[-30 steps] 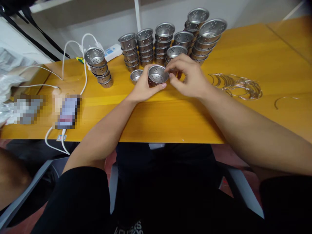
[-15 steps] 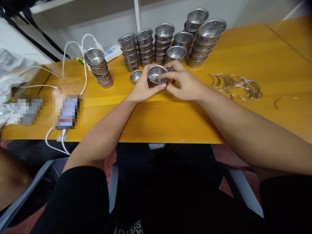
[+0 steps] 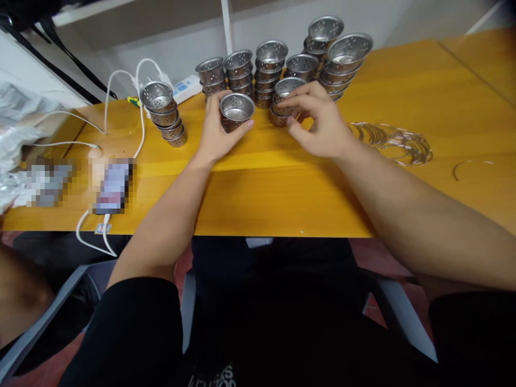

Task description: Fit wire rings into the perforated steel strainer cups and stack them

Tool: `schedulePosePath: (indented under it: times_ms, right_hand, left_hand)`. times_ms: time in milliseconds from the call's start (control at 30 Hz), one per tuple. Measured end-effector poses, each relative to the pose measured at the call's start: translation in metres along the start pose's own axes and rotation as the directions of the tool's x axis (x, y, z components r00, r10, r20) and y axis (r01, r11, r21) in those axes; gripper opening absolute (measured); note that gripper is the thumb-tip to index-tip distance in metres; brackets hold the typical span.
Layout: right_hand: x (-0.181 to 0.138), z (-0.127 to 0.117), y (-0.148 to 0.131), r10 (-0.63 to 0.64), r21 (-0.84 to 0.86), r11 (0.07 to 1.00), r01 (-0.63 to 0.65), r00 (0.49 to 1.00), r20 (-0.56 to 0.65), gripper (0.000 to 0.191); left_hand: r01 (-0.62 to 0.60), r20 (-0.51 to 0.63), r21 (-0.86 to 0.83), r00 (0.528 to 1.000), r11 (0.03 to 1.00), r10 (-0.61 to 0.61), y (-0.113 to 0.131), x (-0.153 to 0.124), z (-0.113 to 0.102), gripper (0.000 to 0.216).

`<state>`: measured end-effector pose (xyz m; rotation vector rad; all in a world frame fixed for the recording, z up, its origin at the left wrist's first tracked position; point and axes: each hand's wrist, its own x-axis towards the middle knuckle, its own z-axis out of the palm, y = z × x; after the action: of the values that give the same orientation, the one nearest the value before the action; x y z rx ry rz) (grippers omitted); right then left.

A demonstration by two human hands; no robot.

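Observation:
My left hand grips a small perforated metal cup, held over the spot where a single cup stood on the yellow table. My right hand curls its fingers round the top of a short stack of cups just to the right. Behind both hands stand several taller stacks of the same metal cups.
Another leaning stack of cups stands to the left. A pile of thin wire rings lies at the right, one loose ring further out. White cables, a power strip and a blurred phone lie at the left.
My left hand has carried the cup back and to the left, over the single cup. My right hand has let go of that cup and reached back onto the short stack.

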<state>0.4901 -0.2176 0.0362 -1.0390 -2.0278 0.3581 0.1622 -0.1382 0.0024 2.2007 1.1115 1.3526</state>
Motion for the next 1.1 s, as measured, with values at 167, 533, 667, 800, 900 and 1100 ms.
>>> schedulePosePath:
  times_ms: [167,533,667,800,900,1100]
  right_hand:
    - [0.0,-0.001,-0.009,0.175,-0.034,0.984,-0.174,0.984,0.037,0.053]
    - [0.001,-0.003,-0.01,0.141,-0.012,0.99,-0.14,0.988,0.07,0.068]
    - [0.001,-0.003,-0.012,0.158,-0.007,0.987,-0.158,0.984,0.083,0.072]
    - [0.0,-0.002,-0.009,0.123,-0.012,0.992,-0.123,0.99,0.073,0.065]
    - [-0.001,-0.002,-0.006,0.089,-0.02,0.996,-0.088,0.994,0.066,0.059]
    - [0.001,-0.012,-0.008,0.109,-0.105,0.989,-0.102,0.992,0.062,0.045]
  left_hand:
    - [0.143,-0.024,-0.041,0.989,0.989,-0.144,-0.008,0.002,-0.013,0.089]
    - [0.138,0.095,0.037,0.986,0.99,-0.14,-0.068,0.007,-0.009,0.094]
    - [0.154,0.071,-0.006,0.986,0.988,-0.153,-0.072,0.007,-0.006,0.1]
    - [0.141,0.109,-0.002,0.984,0.99,-0.14,-0.083,0.009,-0.006,0.103]
    - [0.119,0.148,0.014,0.982,0.993,-0.119,-0.087,0.009,-0.007,0.1]
    - [0.131,0.16,0.036,0.978,0.991,-0.135,-0.071,0.003,-0.008,0.11]
